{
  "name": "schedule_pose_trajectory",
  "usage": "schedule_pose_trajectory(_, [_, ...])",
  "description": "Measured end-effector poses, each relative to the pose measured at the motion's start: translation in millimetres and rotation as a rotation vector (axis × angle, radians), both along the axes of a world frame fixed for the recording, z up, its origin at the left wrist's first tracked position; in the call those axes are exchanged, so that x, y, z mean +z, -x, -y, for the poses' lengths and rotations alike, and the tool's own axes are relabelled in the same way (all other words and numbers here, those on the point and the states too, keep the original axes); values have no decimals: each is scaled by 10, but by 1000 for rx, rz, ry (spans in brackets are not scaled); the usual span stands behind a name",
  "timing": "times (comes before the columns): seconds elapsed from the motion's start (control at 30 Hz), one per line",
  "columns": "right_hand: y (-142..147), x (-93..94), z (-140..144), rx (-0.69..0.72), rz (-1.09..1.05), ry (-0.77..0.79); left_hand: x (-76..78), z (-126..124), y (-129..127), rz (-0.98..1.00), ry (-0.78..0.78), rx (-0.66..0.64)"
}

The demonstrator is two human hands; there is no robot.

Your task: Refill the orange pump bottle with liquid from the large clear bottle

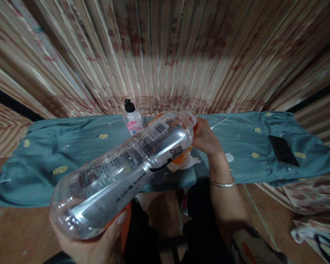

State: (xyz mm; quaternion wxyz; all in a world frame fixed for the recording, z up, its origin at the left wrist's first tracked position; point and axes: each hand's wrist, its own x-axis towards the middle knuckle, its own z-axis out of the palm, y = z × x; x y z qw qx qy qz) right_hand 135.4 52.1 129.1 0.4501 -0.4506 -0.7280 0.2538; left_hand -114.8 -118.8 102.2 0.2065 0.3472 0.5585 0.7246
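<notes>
Tipping a large clear plastic bottle (121, 172) on its side, the left hand (99, 238) cups its base near the camera, fingers wrapped around it. The right hand (205, 137) closes on the neck end, seemingly working the cap (hidden by the fingers). Whether anything is inside is unclear. Beyond, on the teal cloth (44, 154), stands a small black-capped bottle (132, 118); a phone (283, 150) lies far right.

Silver bangle (222, 183), patterned sleeve (253, 245), dark trousers (200, 216)

Left hand (93, 238) cupped low; right hand (206, 139) gripping.
</notes>
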Motion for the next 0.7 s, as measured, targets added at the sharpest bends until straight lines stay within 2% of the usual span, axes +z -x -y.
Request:
schedule_pose_trajectory(0.13, [-3,-8,-4,-13,16,-1,86,-31,-54,135,-16,29])
schedule_pose_trajectory(0.33, [2,-5,4,10,-3,-17,168,-73,-93,148,-40,16])
schedule_pose_trajectory(0.7, [-14,-58,-13,1,14,6,110,-78,-49,147,-89,-42])
